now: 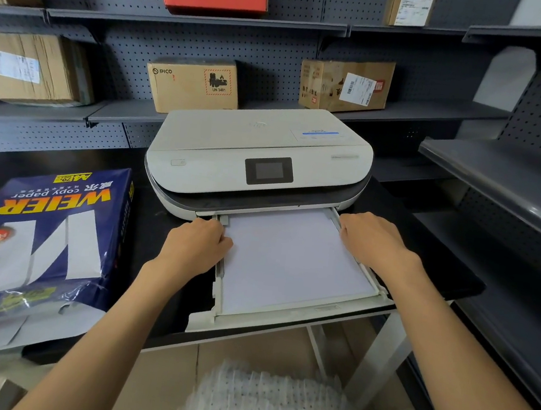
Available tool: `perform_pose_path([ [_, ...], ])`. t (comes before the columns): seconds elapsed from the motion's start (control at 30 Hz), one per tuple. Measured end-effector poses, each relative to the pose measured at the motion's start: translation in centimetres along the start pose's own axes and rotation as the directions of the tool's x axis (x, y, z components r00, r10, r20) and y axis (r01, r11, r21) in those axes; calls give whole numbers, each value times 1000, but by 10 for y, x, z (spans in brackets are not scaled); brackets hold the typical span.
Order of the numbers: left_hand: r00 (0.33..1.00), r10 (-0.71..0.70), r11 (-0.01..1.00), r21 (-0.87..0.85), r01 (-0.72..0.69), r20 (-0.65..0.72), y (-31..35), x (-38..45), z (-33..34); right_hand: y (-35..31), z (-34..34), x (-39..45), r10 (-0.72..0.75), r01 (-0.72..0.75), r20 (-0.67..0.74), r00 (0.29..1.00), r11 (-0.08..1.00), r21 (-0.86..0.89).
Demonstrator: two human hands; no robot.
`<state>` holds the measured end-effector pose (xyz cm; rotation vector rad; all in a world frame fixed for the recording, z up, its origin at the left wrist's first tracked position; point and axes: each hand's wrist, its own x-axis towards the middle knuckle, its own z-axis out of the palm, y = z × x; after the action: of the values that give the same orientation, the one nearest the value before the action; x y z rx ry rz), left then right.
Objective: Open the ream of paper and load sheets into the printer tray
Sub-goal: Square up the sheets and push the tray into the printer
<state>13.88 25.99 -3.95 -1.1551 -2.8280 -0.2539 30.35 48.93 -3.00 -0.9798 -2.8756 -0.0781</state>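
Left hand (197,247) and right hand (374,243) rest curled on the tray (298,318) sides beside the sheets (293,260) — fingertips hidden, grip unclear; the ream (45,232) is cut off at left.

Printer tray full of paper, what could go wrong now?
The tray sticks out past the table edge, so leaning on it might bend it. If the sheets sit crooked, they may jam. The left hand and right hand grip the sides, so fingers could get pinched pushing it in.
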Motion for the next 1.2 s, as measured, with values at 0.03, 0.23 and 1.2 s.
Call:
perform_pose_path([
  [0.03, 1000, 1, 1000, 1, -1, -1, 0, 0, 0, -1, 0, 0, -2, 2, -4, 1000, 1000, -7],
  [0.23, 1000, -9, 1000, -13, 9, 17, 0, 0, 1, -1, 4, -4, -6, 6, -29, 1000, 1000, -12],
  [1.2, 878, 441, 879, -110, -465, -187, -17, -60, -16, -4, -17, -80, -155, 223, -164, 974, 770, 598],
])
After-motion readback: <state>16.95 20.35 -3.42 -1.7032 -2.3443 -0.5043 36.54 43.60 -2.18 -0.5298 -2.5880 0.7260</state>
